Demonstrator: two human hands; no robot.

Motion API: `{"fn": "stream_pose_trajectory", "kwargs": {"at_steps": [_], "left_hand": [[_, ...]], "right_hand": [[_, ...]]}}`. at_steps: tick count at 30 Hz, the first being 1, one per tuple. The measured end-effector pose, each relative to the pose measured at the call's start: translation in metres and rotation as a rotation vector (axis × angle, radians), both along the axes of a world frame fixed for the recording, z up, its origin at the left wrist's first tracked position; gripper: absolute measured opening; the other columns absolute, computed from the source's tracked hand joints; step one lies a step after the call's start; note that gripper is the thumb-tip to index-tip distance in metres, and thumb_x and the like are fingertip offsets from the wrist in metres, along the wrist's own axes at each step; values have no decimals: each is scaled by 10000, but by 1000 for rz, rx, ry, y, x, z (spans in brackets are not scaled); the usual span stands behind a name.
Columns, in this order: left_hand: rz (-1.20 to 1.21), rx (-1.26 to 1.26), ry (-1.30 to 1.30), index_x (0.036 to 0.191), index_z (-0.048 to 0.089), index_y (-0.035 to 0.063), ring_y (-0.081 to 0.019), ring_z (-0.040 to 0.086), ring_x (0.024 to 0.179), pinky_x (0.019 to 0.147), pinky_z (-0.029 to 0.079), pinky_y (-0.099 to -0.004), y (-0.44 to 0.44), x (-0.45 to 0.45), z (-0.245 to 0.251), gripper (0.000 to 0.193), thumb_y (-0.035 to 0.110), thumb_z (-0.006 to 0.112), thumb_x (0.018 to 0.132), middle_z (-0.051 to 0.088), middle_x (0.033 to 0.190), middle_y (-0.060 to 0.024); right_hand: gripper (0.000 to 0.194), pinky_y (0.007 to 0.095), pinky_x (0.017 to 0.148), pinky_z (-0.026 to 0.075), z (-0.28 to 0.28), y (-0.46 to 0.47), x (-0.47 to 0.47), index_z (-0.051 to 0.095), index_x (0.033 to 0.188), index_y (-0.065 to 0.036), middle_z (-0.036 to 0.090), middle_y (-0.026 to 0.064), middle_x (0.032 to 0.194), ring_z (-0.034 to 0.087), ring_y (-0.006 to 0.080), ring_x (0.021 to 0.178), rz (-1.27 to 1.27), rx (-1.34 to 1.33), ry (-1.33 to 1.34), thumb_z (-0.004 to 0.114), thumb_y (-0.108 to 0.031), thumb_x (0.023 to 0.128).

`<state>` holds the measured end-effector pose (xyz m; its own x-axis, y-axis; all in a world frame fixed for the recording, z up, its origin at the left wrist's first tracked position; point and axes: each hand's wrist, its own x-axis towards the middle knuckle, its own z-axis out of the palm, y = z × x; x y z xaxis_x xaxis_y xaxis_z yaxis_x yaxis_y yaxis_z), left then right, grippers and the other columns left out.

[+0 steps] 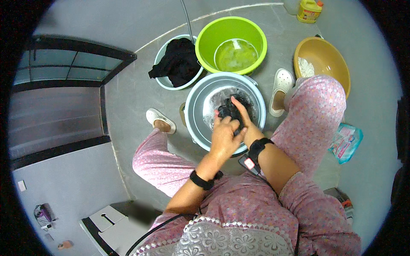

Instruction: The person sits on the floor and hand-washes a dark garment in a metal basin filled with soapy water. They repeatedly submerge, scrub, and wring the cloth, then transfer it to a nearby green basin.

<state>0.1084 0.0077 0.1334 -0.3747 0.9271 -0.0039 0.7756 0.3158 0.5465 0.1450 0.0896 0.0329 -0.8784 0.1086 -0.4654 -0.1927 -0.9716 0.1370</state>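
Observation:
A pale blue-grey bucket (192, 107) stands between my legs, with soapy water (209, 102) inside. Wet black cloth (228, 108) is bunched up in it. My left hand (225, 131) grips the near side of this cloth with bent fingers. On the other side of the bunch, my right hand (248, 120) holds it too, one finger stretched out along the top. The two hands are close together over the bucket, and part of the cloth is hidden under them. Each wrist wears a black band.
Beyond the bucket are a light blue basin (159, 68) with a black garment (181, 60), a grey hose (186, 17) and a lime-green basin (230, 24) holding water. At right are a yellow-brown basin (339, 64) with white cloth (306, 67), a yellow jug (309, 11) and a detergent bag (346, 142).

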Motion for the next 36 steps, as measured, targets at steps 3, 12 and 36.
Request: {"fn": "stream_pose_trajectory", "kwargs": {"at_steps": [3, 12, 36], "left_hand": [[106, 12, -57, 678, 582, 1, -363, 484, 718, 731, 406, -416, -1, 12, -19, 313, 282, 694, 758, 537, 700, -177], [438, -277, -419, 792, 669, -27, -407, 612, 740, 705, 479, -425, 28, -91, -144, 454, 420, 606, 848, 619, 732, -263], [182, -696, -437, 1266, 397, 39, -333, 588, 990, 865, 474, -404, -4, -85, -204, 915, 368, 854, 545, 602, 1049, -256]], "right_hand": [[285, 359, 750, 501, -32, -10, 5, 594, 963, -94, 600, 70, 886, 579, 222, 832, -13, 437, -229, 451, -338, 931], [324, 384, 707, 530, -39, -7, -19, 552, 1086, 12, 607, 121, 1028, 626, 242, 855, 74, 207, -775, 528, -244, 888], [509, 401, 963, 357, -102, -31, -10, 460, 1285, -8, 509, 166, 1264, 498, 277, 1093, 308, 197, -817, 464, -365, 922]]}}
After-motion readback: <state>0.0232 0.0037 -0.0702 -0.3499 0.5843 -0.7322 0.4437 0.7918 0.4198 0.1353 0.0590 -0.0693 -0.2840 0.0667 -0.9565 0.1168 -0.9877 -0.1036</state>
